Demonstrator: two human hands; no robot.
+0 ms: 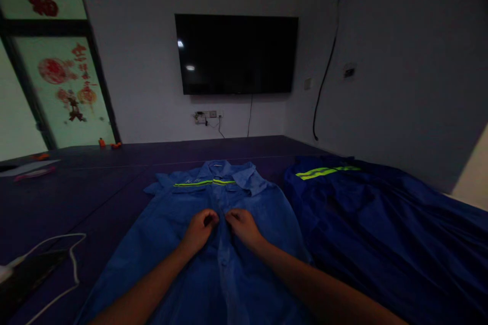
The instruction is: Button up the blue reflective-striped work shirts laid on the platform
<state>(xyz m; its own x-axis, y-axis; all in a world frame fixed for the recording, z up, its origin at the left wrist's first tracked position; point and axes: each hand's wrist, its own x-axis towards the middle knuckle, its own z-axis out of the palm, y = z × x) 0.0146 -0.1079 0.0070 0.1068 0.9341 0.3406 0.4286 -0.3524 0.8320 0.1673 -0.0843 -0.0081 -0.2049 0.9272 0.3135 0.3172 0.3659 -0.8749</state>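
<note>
A blue short-sleeved work shirt (pixel 183 244) is spread face up in front of me, its collar at the far end and a yellow-green reflective stripe across the chest. Either side of the button placket, both hands pinch the cloth below the chest pockets. My left hand (pixel 202 224) has thumb and forefinger curled together at the left edge of the placket. Opposite it, my right hand (pixel 242 224) is closed with its fingertips on the right edge. Any button between the fingertips is too small to make out. Lower down, a button (pixel 224 262) shows on the placket.
A darker blue garment (pixel 366 213) with a reflective stripe lies heaped to the right. At the lower left, a dark phone-like device (pixel 34 274) lies by a white cable (pixel 75 264). Small orange items (pixel 101 142) sit at the far edge of the purple surface (pixel 114 183).
</note>
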